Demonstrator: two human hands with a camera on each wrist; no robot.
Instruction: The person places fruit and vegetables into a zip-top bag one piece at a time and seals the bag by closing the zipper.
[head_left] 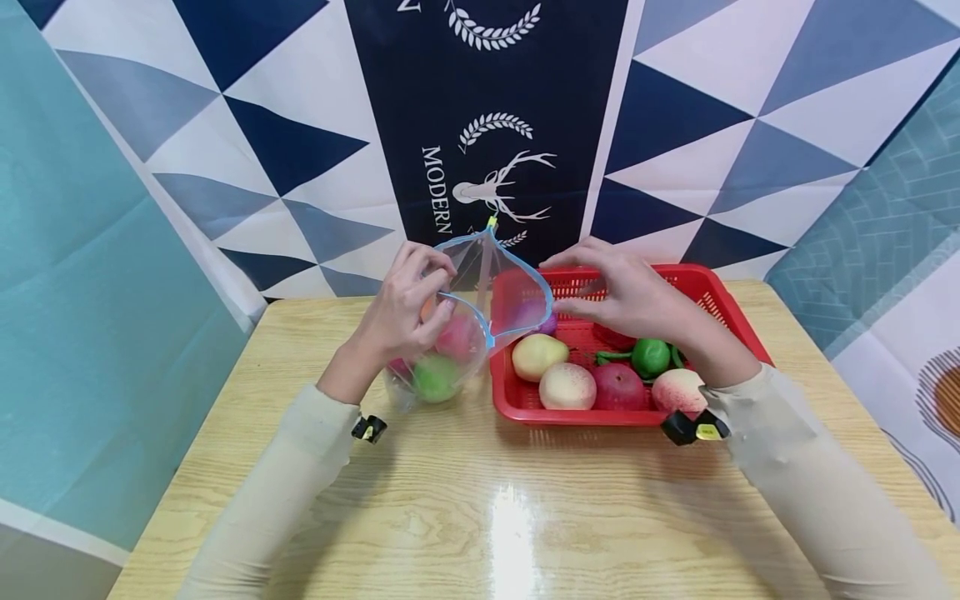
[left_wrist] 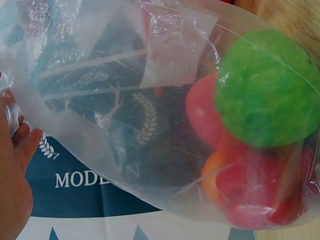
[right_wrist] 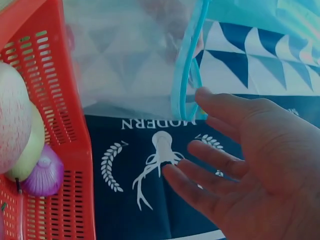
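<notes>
A clear zip bag (head_left: 480, 275) with a blue-edged mouth and a yellow slider stands spread open left of the red basket (head_left: 517, 412). My left hand (head_left: 412, 296) pinches the left side of its mouth with curled fingers. Inside the bag's lower part sit a green round fruit (left_wrist: 270, 87), a pink-red fruit (left_wrist: 250, 190) and part of an orange one (left_wrist: 211, 172). My right hand (head_left: 622, 287) holds nothing. Its fingers are spread and loosely bent, with the thumb tip right at the blue edge (right_wrist: 187, 65) of the bag.
The basket holds a yellow-green pear (head_left: 538, 357), a purple onion (right_wrist: 44, 172), pale peaches (head_left: 567, 387), a dark red fruit (head_left: 619, 388) and a green pepper (head_left: 650, 357). A wooden table (head_left: 450, 500) lies beneath, and a patterned cloth (head_left: 300, 100) hangs behind.
</notes>
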